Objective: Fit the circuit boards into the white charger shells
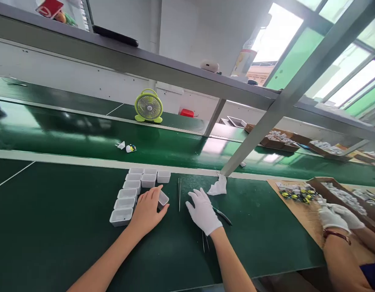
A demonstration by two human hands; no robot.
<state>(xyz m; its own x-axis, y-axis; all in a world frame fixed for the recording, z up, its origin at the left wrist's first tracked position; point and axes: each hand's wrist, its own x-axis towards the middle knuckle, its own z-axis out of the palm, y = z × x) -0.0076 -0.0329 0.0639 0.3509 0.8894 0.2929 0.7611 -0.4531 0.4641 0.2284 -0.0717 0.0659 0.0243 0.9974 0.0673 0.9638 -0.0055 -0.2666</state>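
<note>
Several small white plastic bins [126,194] are standing in close rows on the dark green tabletop [68,219], the left-hand column already running long while the columns beside it are looking shorter. One separate bin [163,198] is sitting just right of them, and the bare left hand [148,207] is grasping it between thumb and fingers, so that piece is seemingly not yet lined up. The gloved right hand [202,213] is holding nothing, its fingers spreading loosely over the surface; whether it is touching, I can't tell. Metal tweezers [179,194] are lying between the hands, and pliers [223,216] are poking out beside the glove, both apparently unused. A crumpled white cloth [218,185] is resting by the post. Beyond, a lime-green fan [148,107] is facing us under a long shelf [175,72], daylight is coming through green-tinted windows, and a co-worker's gloved hands [335,219] are hovering around piled parts at right.
</note>
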